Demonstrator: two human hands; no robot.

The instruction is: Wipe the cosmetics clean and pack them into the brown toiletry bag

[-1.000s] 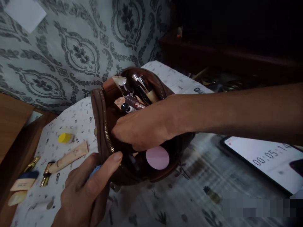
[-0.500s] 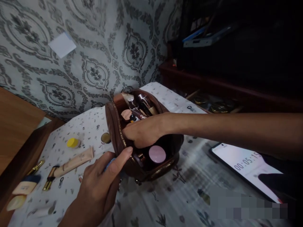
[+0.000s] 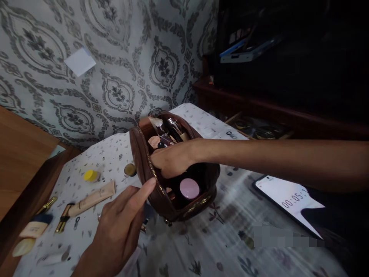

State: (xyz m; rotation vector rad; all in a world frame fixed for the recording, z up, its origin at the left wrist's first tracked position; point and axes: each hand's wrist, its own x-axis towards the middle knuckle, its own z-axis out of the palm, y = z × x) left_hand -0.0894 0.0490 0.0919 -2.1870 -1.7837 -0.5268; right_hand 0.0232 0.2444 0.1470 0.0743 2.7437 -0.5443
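A brown zippered makeup bag (image 3: 142,154) stands unzipped on the cloth, filled with cosmetics. My right hand (image 3: 175,159) reaches down into it from the right; its fingers are hidden inside, so what they hold cannot be seen. On the near-left side, my left hand (image 3: 123,215) grips the bag's rim, one digit lying along the brass zipper and the others curled outside. A round pink compact (image 3: 189,189) lies in the bag below my right hand. Behind that hand are tubes, a peach round piece (image 3: 154,141) and a silver-capped bottle (image 3: 173,125).
On the patterned cloth (image 3: 184,254) at left lie a beige tube (image 3: 93,198), a yellow-capped jar (image 3: 91,176), a small round pot (image 3: 130,169) and several other cosmetics. A phone (image 3: 288,204) showing a timer lies under my right forearm. Patterned wallpaper (image 3: 118,92) rises behind.
The view has shifted slightly. My right hand stays in the bag. A bright blue patch beneath my left hand has mostly gone from sight; my left hand keeps its place at the rim.
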